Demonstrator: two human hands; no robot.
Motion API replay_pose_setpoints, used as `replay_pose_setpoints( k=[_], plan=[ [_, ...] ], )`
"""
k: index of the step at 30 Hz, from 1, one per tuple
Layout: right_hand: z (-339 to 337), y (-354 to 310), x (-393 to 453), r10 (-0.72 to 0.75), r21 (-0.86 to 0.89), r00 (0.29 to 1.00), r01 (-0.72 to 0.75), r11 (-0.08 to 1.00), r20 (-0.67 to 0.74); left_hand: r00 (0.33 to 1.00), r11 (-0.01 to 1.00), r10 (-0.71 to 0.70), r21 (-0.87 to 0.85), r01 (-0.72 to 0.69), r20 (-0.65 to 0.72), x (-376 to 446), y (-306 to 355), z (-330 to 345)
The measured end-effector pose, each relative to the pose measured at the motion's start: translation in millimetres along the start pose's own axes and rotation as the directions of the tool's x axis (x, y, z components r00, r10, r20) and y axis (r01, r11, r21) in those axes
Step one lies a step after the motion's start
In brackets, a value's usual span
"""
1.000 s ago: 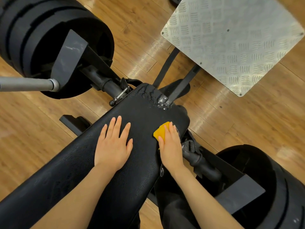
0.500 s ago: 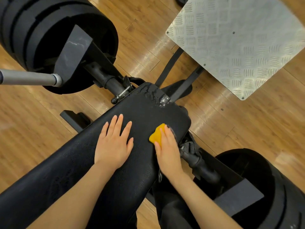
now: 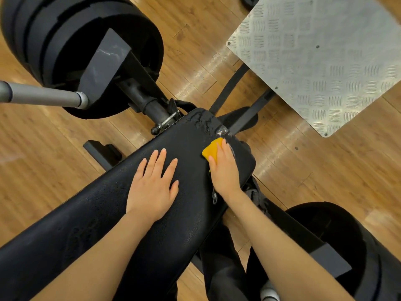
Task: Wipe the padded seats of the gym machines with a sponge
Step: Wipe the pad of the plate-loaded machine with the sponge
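Note:
A long black padded seat [image 3: 112,213] runs from the lower left up to the centre, its far end cracked and worn. My left hand [image 3: 153,185] lies flat on the pad with fingers spread, holding nothing. My right hand [image 3: 225,170] presses a yellow sponge [image 3: 211,149] onto the pad near its far right corner; most of the sponge is covered by my fingers.
Stacks of black weight plates [image 3: 71,40] sit at the upper left and another stack [image 3: 347,246] at the lower right. A grey bar [image 3: 43,95] juts in from the left. A checker-plate metal footplate [image 3: 321,55] lies at the upper right on the wooden floor [image 3: 303,181].
My right hand has slid the sponge along the pad toward its far cracked end. My left hand stays flat in the same place.

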State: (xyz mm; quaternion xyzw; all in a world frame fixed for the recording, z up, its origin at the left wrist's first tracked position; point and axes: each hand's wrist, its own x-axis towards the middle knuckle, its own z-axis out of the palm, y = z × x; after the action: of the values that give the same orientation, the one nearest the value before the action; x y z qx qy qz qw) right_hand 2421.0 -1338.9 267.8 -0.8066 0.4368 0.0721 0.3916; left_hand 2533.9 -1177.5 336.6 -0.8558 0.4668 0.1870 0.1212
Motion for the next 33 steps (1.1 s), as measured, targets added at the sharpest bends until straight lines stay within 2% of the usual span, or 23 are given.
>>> replay_pose_setpoints(
  k=[4, 6, 10, 13, 16, 23, 25, 33],
  plan=[
    [7.0, 2.2, -66.4, -0.076, -0.009, 0.996, 0.077, 0.997, 0.04, 1.0, 1.0, -0.003, -0.013, 0.003, 0.009, -0.3, 0.5, -0.9],
    [8.2, 2.9, -70.9, -0.082, -0.007, 0.996, 0.082, 0.997, 0.043, 1.0, 1.0, -0.001, -0.016, 0.001, 0.006, -0.8, 0.7, -0.6],
    [4.9, -5.1, -16.1, -0.116, -0.039, 0.992, 0.118, 0.992, 0.043, 1.0, 1.0, 0.004, -0.004, -0.004, 0.01, -0.6, 0.6, -0.7],
    [1.9, -17.9, 35.9, -0.074, -0.04, 0.997, 0.075, 0.996, 0.029, 1.0, 1.0, 0.002, -0.001, -0.002, 0.008, -0.6, 0.6, -1.8],
    [1.3, -24.9, 47.5, -0.037, -0.042, 0.999, 0.037, 0.998, -0.002, 1.0, 1.0, 0.007, 0.004, -0.007, 0.008, -0.7, 0.2, -1.2],
    [8.7, -9.5, -60.4, -0.033, -0.022, 0.999, 0.033, 0.999, 0.006, 1.0, 1.0, 0.004, 0.004, -0.004, -0.001, -0.8, 0.5, -0.6],
    [10.4, -8.1, -68.3, -0.021, -0.029, 1.0, 0.022, 0.999, 0.012, 1.0, 1.0, 0.004, 0.013, -0.004, -0.004, -1.0, 0.3, 0.1],
    [-9.1, 0.6, 59.8, 0.012, -0.03, 1.0, -0.012, 0.999, -0.001, 1.0, 1.0, 0.008, 0.02, -0.008, -0.017, -0.6, -0.1, 1.8]
  ],
)
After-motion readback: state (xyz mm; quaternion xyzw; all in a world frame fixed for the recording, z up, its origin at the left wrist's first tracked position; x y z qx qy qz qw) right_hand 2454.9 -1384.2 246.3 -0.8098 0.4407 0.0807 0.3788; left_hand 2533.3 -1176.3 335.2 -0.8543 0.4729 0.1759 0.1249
